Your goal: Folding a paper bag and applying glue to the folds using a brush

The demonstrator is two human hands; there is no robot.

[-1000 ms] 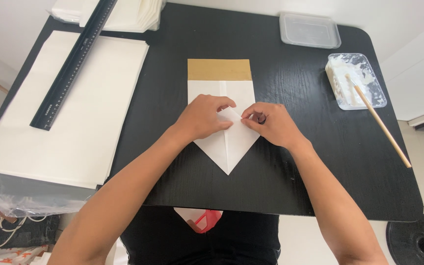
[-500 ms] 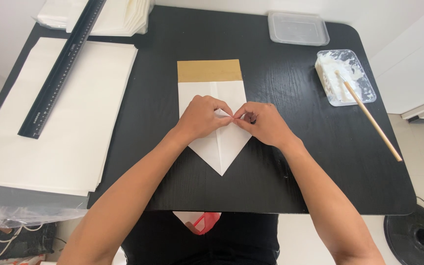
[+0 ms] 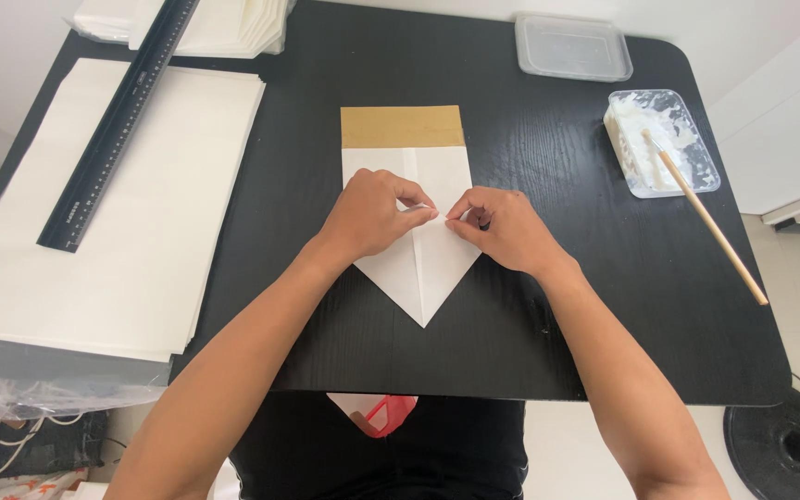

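Fingertips of left hand (image 3: 369, 215) and right hand (image 3: 502, 227) pinch narrowly at the folded white paper's (image 3: 418, 278) centre seam, pinning it flat; ruler (image 3: 118, 125) lies well left.

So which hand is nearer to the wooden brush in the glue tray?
The right hand. It rests on the folded paper, on the side toward the wooden brush. The left hand lies farther away, beyond the paper's centre crease.

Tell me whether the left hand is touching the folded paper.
Touching. The head view shows the left hand pressed flat on the folded paper, fingertips at its centre crease.
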